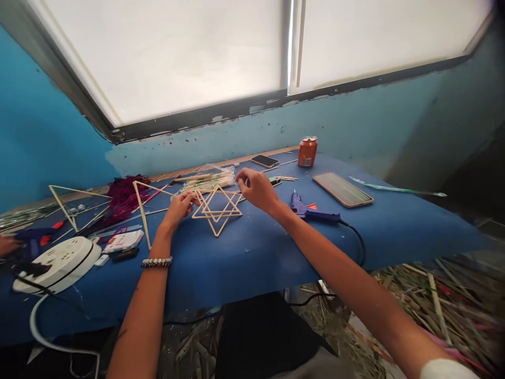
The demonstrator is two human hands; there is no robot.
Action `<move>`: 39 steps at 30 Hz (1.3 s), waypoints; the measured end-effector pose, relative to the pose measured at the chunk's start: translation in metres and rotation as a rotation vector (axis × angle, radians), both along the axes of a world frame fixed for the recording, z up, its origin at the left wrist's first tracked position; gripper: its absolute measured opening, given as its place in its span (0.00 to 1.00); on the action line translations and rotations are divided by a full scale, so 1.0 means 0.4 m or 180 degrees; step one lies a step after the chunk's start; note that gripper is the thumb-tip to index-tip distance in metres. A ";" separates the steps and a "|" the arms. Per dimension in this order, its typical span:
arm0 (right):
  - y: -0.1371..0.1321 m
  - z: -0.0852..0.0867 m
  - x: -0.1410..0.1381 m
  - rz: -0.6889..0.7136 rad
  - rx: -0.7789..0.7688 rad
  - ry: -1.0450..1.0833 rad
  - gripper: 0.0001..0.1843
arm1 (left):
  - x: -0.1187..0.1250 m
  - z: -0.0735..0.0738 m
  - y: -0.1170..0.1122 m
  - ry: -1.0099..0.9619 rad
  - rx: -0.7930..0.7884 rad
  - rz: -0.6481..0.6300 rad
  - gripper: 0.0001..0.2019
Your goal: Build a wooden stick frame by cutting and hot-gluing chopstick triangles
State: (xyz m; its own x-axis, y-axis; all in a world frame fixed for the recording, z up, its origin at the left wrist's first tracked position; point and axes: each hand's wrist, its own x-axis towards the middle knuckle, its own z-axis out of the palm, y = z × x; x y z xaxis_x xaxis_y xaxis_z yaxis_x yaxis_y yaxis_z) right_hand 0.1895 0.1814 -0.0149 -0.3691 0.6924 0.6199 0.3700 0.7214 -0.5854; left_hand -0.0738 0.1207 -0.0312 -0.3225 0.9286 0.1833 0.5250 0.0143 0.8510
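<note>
A six-pointed star of thin pale sticks (216, 233) made of two overlapping triangles is on the blue-covered table. My left hand (181, 209) is closed, its fingertips pinching the star's upper left corner. My right hand (257, 188) is just beyond the star's upper right corner, thumb and fingers pressed together; whatever they hold is too small to make out. Right of that hand, a dark blue glue gun (315, 215) rests with its nozzle up. Behind the star lies a plastic bag of sticks (211, 180). Another stick triangle (142, 218) leans left of my left hand.
An orange can (307, 152), a black phone (265, 161) and a large phone (343, 190) occupy the back and right. At left are purple fibres (125, 196), a white power strip (74, 258) and another person's hand (8, 245). The glue gun's cord (360, 239) drops over the front edge.
</note>
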 end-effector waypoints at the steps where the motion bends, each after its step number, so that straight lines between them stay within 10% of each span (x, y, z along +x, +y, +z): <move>1: -0.018 0.014 0.011 0.0047 0.0013 0.0009 0.08 | -0.003 -0.002 0.001 0.0128 -0.0052 0.0067 0.20; 8: -0.139 0.113 0.258 -0.0356 0.0338 -0.0513 0.12 | -0.028 -0.012 0.010 0.0877 -0.0395 0.0507 0.16; 16: -0.071 -0.026 0.532 -0.0739 -0.0539 -0.2209 0.15 | -0.029 -0.009 0.004 0.1230 -0.0467 0.0714 0.14; 24: -0.058 -0.034 0.501 -0.0416 -0.0537 -0.2392 0.14 | 0.001 0.012 -0.016 0.1416 -0.0053 0.0911 0.15; 32: -0.027 0.010 0.448 0.0971 -0.2531 -0.0215 0.25 | 0.031 0.040 -0.048 0.1442 0.0728 0.1145 0.17; 39: -0.052 -0.052 0.367 0.1483 -0.2737 0.1224 0.24 | 0.282 0.068 -0.166 0.0572 0.1547 0.0346 0.17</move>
State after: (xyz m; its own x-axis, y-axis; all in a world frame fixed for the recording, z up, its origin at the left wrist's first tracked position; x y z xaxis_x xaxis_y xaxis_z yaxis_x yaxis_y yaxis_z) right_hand 0.3362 0.1607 -0.0359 -0.5949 0.7950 0.1187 -0.1567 0.0301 -0.9872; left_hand 0.0391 0.0545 -0.0040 -0.3361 0.6856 0.6458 0.6808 -0.2970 0.6696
